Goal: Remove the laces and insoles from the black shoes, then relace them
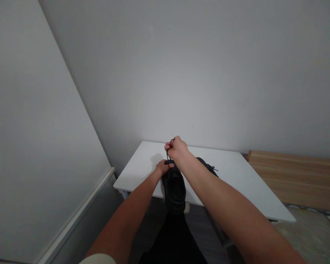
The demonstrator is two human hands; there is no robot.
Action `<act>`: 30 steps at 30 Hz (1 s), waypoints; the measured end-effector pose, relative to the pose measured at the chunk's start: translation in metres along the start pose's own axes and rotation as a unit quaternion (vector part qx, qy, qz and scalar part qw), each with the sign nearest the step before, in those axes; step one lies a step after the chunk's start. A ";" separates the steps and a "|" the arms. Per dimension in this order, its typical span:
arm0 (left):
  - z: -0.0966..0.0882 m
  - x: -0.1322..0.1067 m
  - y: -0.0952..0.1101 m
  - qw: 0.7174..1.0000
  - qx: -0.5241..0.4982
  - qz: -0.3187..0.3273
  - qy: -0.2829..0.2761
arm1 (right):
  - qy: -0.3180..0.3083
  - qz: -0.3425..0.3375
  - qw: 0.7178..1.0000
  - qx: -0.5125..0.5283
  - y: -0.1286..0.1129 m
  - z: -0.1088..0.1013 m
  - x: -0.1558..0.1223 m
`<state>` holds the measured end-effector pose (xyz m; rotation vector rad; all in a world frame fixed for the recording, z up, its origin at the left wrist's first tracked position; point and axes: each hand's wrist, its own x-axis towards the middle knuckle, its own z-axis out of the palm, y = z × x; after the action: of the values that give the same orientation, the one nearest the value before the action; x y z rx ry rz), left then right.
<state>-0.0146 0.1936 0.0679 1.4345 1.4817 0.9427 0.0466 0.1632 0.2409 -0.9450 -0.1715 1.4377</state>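
A black lace-up shoe [174, 190] stands on the near edge of a small white table [236, 176], toe pointing toward me. My right hand [177, 148] is raised above the shoe, fist closed on a black lace [168, 156] pulled up taut. At the shoe's far end my left hand [162, 167] has its fingers closed against the laces. A second black shoe [208, 167] lies behind my right forearm, mostly hidden.
The table stands against a plain grey wall. A wooden board [294, 176] lies on the floor to the right, with a cable [313, 209] beside it. A white skirting rail [79, 212] runs along the left wall.
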 end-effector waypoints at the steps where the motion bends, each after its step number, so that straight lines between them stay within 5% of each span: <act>1: -0.004 -0.004 0.003 1.000 0.009 0.012 0.023 | 0.002 -0.006 1.000 0.005 -0.005 -0.005 0.004; 4: -0.012 -0.025 0.014 0.994 0.015 0.074 0.079 | 0.012 -0.019 1.000 0.020 -0.023 -0.024 0.017; 9: 0.004 -0.065 0.039 0.964 0.094 0.249 0.021 | 0.030 -0.023 0.998 0.044 -0.028 -0.039 0.023; 13: 0.008 -0.068 0.056 0.952 0.200 0.229 0.015 | 0.029 -0.042 0.998 0.043 -0.025 -0.047 0.027; 19: -0.025 -0.041 0.046 0.965 0.051 0.170 -0.192 | -0.019 -0.062 0.998 -0.023 -0.038 -0.109 0.035; 23: -0.038 -0.032 0.042 0.959 0.044 0.154 -0.233 | -0.110 -0.037 0.986 -0.121 -0.030 -0.146 0.029; 30: -0.049 -0.033 0.056 0.910 0.098 0.230 -0.331 | -0.209 -0.079 0.921 -0.320 -0.009 -0.152 0.036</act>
<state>-0.0404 0.1663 0.1402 2.0484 0.7554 0.4772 0.1553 0.1290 0.1334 -1.0945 -1.0668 1.4367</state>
